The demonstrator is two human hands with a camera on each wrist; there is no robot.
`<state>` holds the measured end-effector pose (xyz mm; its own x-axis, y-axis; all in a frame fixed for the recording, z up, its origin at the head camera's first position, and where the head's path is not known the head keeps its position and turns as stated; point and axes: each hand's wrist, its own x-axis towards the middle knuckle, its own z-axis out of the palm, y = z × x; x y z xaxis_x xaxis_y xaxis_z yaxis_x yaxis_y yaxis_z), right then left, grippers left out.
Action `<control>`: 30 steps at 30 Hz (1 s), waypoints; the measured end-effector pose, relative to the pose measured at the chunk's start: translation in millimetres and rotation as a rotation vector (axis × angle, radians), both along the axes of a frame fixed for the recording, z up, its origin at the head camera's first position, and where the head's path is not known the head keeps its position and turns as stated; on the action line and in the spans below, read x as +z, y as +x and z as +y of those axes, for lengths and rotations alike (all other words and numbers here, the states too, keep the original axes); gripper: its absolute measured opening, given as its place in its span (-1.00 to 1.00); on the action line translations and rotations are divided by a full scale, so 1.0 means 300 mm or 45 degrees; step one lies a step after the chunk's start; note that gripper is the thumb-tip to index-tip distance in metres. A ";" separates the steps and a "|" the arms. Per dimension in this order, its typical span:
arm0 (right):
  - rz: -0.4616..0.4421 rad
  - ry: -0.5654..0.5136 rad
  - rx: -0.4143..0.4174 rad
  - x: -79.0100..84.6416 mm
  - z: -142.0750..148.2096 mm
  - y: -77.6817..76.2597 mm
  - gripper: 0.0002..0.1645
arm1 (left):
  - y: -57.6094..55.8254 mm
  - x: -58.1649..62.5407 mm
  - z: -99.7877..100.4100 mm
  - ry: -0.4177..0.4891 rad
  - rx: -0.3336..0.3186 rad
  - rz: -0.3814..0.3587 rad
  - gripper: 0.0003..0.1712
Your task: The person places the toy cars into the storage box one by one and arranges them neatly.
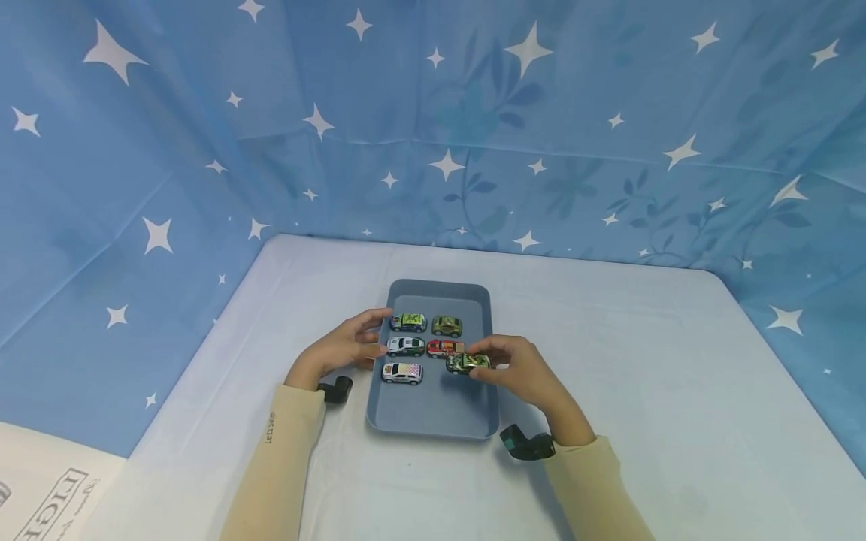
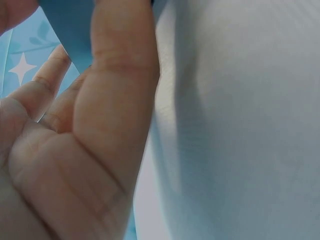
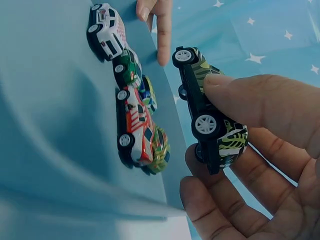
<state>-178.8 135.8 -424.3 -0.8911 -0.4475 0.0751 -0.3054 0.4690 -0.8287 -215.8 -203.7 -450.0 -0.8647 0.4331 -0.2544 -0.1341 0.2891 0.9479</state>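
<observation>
My right hand (image 1: pixel 517 367) pinches a toy car (image 3: pixel 200 105) with a green and black camouflage pattern between thumb and fingers, raised over the right side of the grey-blue tray (image 1: pixel 433 421). In the right wrist view the car's dark underside and wheels show. My left hand (image 1: pixel 345 346) rests at the tray's left wall, fingers fairly straight and fingertips right at the rim. Inside the tray stand a blue-and-green car (image 1: pixel 409 322), an olive camouflage car (image 1: pixel 446 325), a white-and-green car (image 1: pixel 406 346), a red car (image 1: pixel 444 348) and a white car with a pink checked roof (image 1: pixel 402 373).
The tray stands on a white-covered table (image 1: pixel 643 361). Behind and beside the table hangs a blue curtain (image 1: pixel 406 90) with white stars. A printed pale cloth (image 1: pixel 54 481) shows at the lower left. Each wrist wears a dark camera mount (image 1: pixel 528 443).
</observation>
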 end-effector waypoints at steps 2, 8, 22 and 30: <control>0.009 -0.001 0.011 -0.001 -0.010 0.001 -0.66 | 0.001 0.001 -0.002 0.001 -0.001 0.001 -0.06; -0.001 0.045 -0.032 0.001 -0.048 0.005 -0.64 | 0.003 0.006 -0.003 0.012 -0.005 0.003 -0.05; -0.086 0.134 -0.101 0.012 -0.111 0.001 -0.72 | -0.002 -0.006 -0.005 0.009 -0.024 -0.002 -0.05; -0.135 0.195 -0.102 0.016 -0.140 -0.012 -0.75 | -0.002 -0.005 -0.008 0.015 -0.015 -0.012 -0.05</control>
<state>-182.4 93.7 -419.4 -0.9235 -0.3740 -0.0846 -0.1769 0.6111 -0.7715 -216.5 -205.9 -451.5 -0.8572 0.4460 -0.2574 -0.1400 0.2792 0.9500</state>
